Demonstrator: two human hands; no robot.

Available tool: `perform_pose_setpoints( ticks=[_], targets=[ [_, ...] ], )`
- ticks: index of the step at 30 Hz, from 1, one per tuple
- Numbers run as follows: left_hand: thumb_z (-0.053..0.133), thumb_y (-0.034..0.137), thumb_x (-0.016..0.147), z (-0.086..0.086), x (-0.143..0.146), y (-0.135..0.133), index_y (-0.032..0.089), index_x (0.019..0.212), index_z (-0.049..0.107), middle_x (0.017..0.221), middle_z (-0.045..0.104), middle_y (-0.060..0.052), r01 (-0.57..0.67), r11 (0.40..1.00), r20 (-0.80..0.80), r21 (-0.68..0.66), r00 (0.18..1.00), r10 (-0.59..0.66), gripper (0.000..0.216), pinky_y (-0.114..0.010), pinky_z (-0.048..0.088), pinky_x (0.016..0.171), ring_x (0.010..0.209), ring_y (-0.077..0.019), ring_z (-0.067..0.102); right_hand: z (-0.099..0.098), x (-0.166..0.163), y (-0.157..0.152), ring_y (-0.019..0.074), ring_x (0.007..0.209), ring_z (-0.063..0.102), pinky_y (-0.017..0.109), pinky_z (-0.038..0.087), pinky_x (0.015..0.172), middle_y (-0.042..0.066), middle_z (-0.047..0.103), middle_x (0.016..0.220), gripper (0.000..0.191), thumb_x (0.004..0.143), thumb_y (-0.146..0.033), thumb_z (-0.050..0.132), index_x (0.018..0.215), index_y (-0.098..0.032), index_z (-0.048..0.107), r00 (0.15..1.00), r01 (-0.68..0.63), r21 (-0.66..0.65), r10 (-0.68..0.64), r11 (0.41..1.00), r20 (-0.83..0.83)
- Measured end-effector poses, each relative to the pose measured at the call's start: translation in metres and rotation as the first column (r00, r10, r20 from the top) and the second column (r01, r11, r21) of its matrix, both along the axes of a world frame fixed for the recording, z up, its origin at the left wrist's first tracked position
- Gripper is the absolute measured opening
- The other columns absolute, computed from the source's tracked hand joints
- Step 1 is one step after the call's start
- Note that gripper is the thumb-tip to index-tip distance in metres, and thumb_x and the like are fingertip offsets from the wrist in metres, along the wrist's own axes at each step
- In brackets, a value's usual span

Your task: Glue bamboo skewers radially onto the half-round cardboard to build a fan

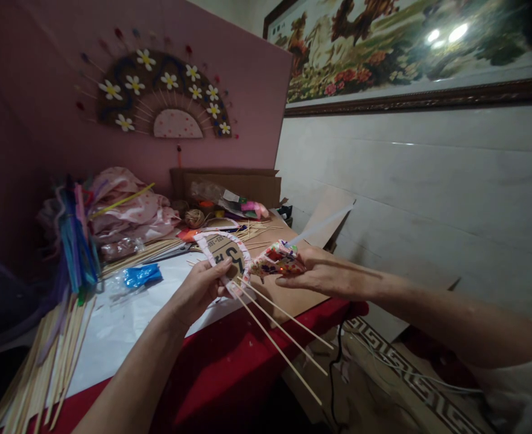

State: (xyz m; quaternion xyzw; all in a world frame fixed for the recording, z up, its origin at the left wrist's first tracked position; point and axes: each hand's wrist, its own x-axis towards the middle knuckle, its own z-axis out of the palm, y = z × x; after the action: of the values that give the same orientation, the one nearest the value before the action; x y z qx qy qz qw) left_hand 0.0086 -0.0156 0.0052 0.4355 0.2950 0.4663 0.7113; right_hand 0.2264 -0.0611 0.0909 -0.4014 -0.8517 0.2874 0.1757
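Observation:
My left hand (207,283) is closed on a half-round cardboard piece (223,250) with printed characters and a pink-and-white fabric edging. Three thin bamboo sticks (284,340) stick out from its edge toward the lower right. In my right hand (327,272) is a flower-patterned hot glue gun (277,260), its front end close to the cardboard piece's edge. A translucent glue stick (323,226) juts from the gun's rear, up and to the right. The exact contact between nozzle and stick ends cannot be made out.
Loose bamboo sticks (44,361), pipe cleaners (76,241), pink cloth (125,199) and a blue packet (143,275) lie on the left. Scissors (175,250) and twine (194,218) sit farther back. A flowered fan (157,84) is on the pink board behind. A black cord (333,374) hangs off the table's right side.

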Motion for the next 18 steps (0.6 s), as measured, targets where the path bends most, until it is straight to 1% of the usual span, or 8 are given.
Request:
perform_pose_setpoints(
  ticks=[3,6,11,13,16,18],
  targets=[
    [0.069,0.026,0.067,-0.0021,-0.0009,0.0009,0.009,0.083,0.063,0.068,0.058,-0.005,-0.001,1.0,0.002,0.004,1.0,0.001,0.024,-0.023,0.046,0.049,0.055,-0.0109,0.053,-0.0029,0.0028,0.0028,0.0134,0.069,0.05,0.024,0.04,0.063,0.0,0.055,0.072,0.031,0.08,-0.046,0.054,0.085,-0.017,0.062,0.997,0.078,0.0,-0.078,0.997,0.029],
    [0.069,0.027,0.068,-0.0031,-0.0013,0.001,0.009,0.082,0.063,0.067,0.058,-0.004,-0.003,1.0,0.006,0.007,1.0,0.003,0.024,-0.022,0.045,0.048,0.054,-0.0107,0.053,-0.0045,0.0048,0.004,0.012,0.062,0.045,0.024,0.038,0.059,-0.001,0.05,0.064,0.033,0.078,-0.047,0.056,0.078,-0.015,0.061,0.99,0.138,0.004,-0.138,0.99,0.03],
    [0.069,0.027,0.068,-0.0002,-0.0005,-0.0004,0.009,0.076,0.061,0.063,0.056,-0.003,-0.002,1.0,0.023,0.008,1.0,0.002,0.021,-0.023,0.045,0.048,0.051,-0.0097,0.052,-0.007,0.0035,0.0024,0.0103,0.057,0.04,0.023,0.034,0.053,-0.003,0.046,0.062,0.027,0.08,-0.044,0.055,0.079,-0.017,0.059,0.995,0.084,-0.044,-0.086,0.996,-0.044],
    [0.069,0.026,0.067,0.0008,-0.0003,-0.0006,0.01,0.074,0.061,0.061,0.055,-0.002,-0.008,1.0,0.031,0.004,0.999,0.008,0.02,-0.022,0.045,0.046,0.05,-0.0093,0.051,-0.0079,0.0032,0.0014,0.0091,0.051,0.035,0.022,0.031,0.048,-0.004,0.041,0.058,0.027,0.079,-0.044,0.056,0.077,-0.017,0.057,0.991,0.113,-0.072,-0.118,0.991,-0.061],
    [0.07,0.026,0.066,0.0011,-0.0005,-0.0003,0.009,0.078,0.062,0.065,0.058,-0.003,-0.016,1.0,0.039,-0.009,0.999,0.017,0.022,-0.023,0.045,0.046,0.052,-0.0106,0.053,-0.0093,0.0044,0.0007,0.0073,0.045,0.031,0.021,0.027,0.041,-0.006,0.034,0.053,0.028,0.078,-0.044,0.057,0.072,-0.017,0.053,0.981,0.166,-0.111,-0.176,0.98,-0.084],
    [0.07,0.025,0.066,0.0009,-0.0008,0.0,0.009,0.082,0.062,0.068,0.059,-0.004,-0.022,1.0,0.039,-0.014,0.999,0.022,0.024,-0.024,0.047,0.047,0.053,-0.0112,0.054,-0.0107,0.0058,0.0011,0.0066,0.044,0.031,0.02,0.026,0.039,-0.006,0.036,0.053,0.028,0.078,-0.043,0.058,0.073,-0.016,0.054,0.974,0.163,-0.113,-0.178,0.98,-0.139]
  ],
)
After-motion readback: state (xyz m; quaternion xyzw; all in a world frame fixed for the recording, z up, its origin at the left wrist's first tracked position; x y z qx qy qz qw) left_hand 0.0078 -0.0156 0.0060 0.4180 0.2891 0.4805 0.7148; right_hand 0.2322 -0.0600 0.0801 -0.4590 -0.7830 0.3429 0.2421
